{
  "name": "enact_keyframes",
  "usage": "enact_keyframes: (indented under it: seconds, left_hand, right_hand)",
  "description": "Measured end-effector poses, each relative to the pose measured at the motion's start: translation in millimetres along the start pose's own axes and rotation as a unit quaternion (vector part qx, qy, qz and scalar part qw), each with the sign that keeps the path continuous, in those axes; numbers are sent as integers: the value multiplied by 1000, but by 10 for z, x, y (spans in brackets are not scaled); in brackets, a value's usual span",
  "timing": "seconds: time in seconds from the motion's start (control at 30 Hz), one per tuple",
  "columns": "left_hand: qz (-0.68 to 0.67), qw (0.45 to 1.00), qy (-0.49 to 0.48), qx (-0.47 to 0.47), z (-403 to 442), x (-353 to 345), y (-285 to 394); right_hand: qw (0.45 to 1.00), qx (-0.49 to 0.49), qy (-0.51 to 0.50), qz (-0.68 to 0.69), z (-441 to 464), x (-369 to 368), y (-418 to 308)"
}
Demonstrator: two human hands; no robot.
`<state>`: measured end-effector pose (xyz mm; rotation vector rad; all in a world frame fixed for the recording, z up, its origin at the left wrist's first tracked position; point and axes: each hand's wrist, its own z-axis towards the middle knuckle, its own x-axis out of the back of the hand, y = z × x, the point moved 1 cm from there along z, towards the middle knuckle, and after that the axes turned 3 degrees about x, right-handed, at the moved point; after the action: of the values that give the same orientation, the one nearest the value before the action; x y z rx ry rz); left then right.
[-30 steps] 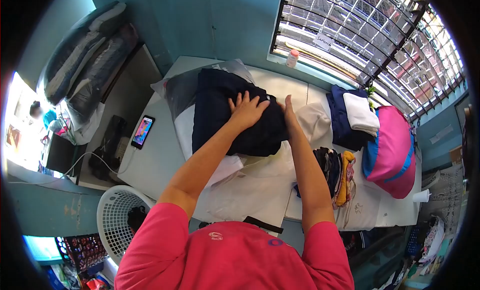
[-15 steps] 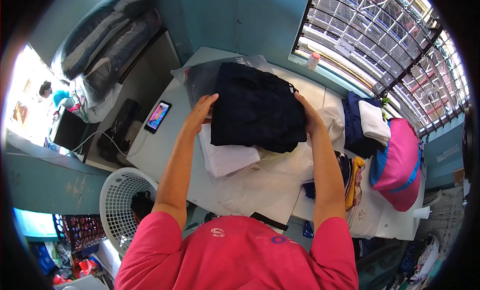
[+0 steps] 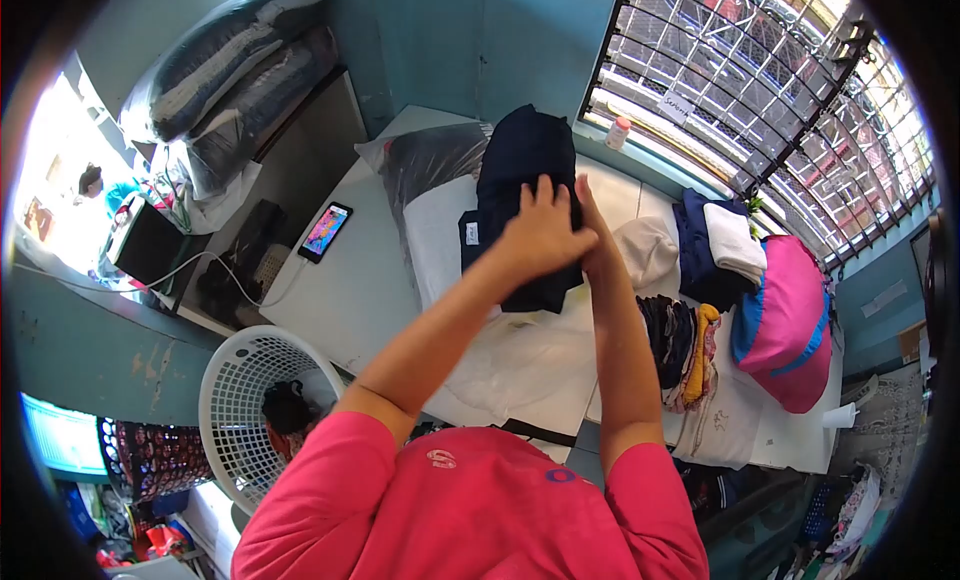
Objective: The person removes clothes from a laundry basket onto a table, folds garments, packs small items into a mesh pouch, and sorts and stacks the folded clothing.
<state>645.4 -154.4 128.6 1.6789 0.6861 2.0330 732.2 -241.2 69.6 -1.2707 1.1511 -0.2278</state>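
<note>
A dark navy folded garment [image 3: 525,165] lies in front of me, now a narrow bundle, with a small white label [image 3: 472,233] at its left side. My left hand [image 3: 548,235] rests across it, fingers spread and stretched out on the cloth. Along the garment's right edge is my right hand [image 3: 592,225], seen side-on with its fingers stretched away from me; the left hand partly covers it. Under and left of the bundle are white folded cloth [image 3: 437,240] and a clear plastic bag [image 3: 425,160] with dark contents.
Left on the table [image 3: 370,310] lies a phone [image 3: 325,232] on a white cable. A white laundry basket [image 3: 235,420] stands below. To the right are a beige cloth [image 3: 645,248], folded clothes [image 3: 695,245], a row of small garments [image 3: 670,340] and a pink-and-blue bag [image 3: 790,320].
The wide dark garment has become narrower, its left side brought over to the right. My left hand moved from its left edge onto its top; the right hand shifted slightly left.
</note>
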Motion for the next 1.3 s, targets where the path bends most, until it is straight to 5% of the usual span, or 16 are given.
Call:
enact_keyframes:
  seconds: [0.1,0.17,0.23,0.3,0.4,0.47,0.67,0.77,0.83,0.93,1.0,1.03,1.1,1.17,1.23,1.3]
  left_hand:
    - [13,1000,8,26,-35,-237,35]
    - [-252,967,-43,-9,-21,-267,-184]
    - [-239,969,4,-56,-206,79,-99]
    - [-85,973,132,-171,-349,368,-75]
    - [36,950,191,-245,-444,434,-272]
    - [-269,959,15,-83,-491,205,-474]
    - [-276,957,22,-91,-964,-359,-168]
    - [-330,941,33,-62,-1170,-602,-4]
    - [-373,926,48,-32,-1290,-631,127]
    - [-509,860,17,-31,-1368,-587,195]
    - [-557,824,-109,3,-1416,-685,137]
    - [-556,824,-109,1,-1452,-823,113]
    - [-385,918,37,88,-1519,-1094,67]
    - [-385,916,105,48,-1640,-1155,383]
    - [-109,968,149,-172,-1806,-1110,836]
    - [-46,973,155,-167,-1873,-1198,984]
  right_hand:
    - [999,11,20,26,-66,364,271]
    - [996,-53,10,66,-300,496,383]
    - [993,-48,29,106,-733,264,279]
    - [986,-101,80,109,-1069,185,210]
    - [982,-111,72,133,-1391,381,219]
    - [982,-102,72,144,-1627,421,235]
    - [964,-77,40,253,-2276,815,438]
    - [976,-157,-27,149,-2498,1174,477]
    - [995,-94,-11,40,-2783,1048,235]
    - [996,-70,-43,22,-3079,1172,89]
    - [997,-72,-28,14,-3196,1272,74]
    - [997,-74,-12,7,-3246,1319,81]
    - [994,-103,-2,-35,-3286,1411,101]
    - [988,-130,9,-77,-3314,1395,71]
    - [985,-150,-72,-39,-3390,1239,74]
    - [980,-168,-100,-43,-3397,1232,112]
